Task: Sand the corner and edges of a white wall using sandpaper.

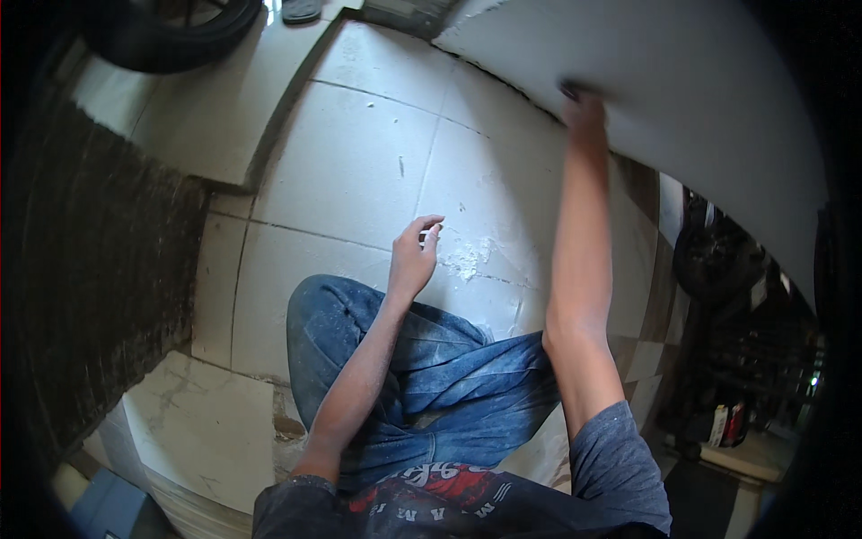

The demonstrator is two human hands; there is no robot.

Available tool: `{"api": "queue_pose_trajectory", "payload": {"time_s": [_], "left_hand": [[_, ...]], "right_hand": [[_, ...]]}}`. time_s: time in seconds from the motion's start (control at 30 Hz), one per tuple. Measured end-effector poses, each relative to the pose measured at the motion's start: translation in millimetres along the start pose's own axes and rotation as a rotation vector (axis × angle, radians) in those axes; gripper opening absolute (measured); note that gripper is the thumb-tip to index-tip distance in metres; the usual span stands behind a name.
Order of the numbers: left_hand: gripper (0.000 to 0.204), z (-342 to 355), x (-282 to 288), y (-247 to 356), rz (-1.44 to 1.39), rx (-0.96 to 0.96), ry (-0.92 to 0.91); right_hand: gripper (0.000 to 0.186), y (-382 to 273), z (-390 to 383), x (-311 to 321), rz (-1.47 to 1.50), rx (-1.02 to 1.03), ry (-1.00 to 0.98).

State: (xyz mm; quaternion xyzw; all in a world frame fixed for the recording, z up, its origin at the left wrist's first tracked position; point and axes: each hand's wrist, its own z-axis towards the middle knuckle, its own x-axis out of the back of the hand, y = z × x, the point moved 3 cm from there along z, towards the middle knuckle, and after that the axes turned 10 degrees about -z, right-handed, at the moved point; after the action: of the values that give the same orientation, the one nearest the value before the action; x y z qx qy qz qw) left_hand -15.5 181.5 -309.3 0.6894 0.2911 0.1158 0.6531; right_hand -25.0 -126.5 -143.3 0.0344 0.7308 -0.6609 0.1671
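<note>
My right hand (585, 110) reaches far forward at the upper right and presses a small dark object (575, 89) against a smooth pale wall panel (709, 99). Motion blurs both the hand and the object, so its kind does not show. Over my bent knee hangs my left hand (417, 251), fingers loosely curved and thumb apart, with nothing visible in it. White powder and crumbs (467, 260) lie on the tiled floor (350, 171) just right of the left hand. Pale dust also marks my blue jeans (467, 377).
A black wheel (171, 36) and a dark sandal (301, 11) sit at the upper left beyond a raised tile edge. Stacked tiles (197, 422) stand at the lower left beside a blue-grey box (112, 508). A motorcycle wheel (714, 251) shows past the panel on the right.
</note>
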Motion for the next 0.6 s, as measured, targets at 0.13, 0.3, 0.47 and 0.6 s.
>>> {"api": "queue_pose_trajectory", "payload": {"time_s": [0.13, 0.3, 0.47, 0.6], "left_hand": [[0.023, -1, 1, 8, 0.029, 0.101, -0.006], [0.024, 21, 0, 41, 0.039, 0.095, -0.046], [0.025, 87, -14, 51, 0.175, -0.062, -0.14], [0.025, 106, -11, 23, 0.283, 0.09, -0.1]], "right_hand": [[0.042, 5, 17, 14, -0.057, 0.017, -0.008], [0.042, 19, 28, 33, -0.247, 0.038, -0.019], [0.042, 37, 55, 45, -0.527, 0.104, -0.028], [0.042, 58, 82, 47, -0.72, 0.145, -0.065]]}}
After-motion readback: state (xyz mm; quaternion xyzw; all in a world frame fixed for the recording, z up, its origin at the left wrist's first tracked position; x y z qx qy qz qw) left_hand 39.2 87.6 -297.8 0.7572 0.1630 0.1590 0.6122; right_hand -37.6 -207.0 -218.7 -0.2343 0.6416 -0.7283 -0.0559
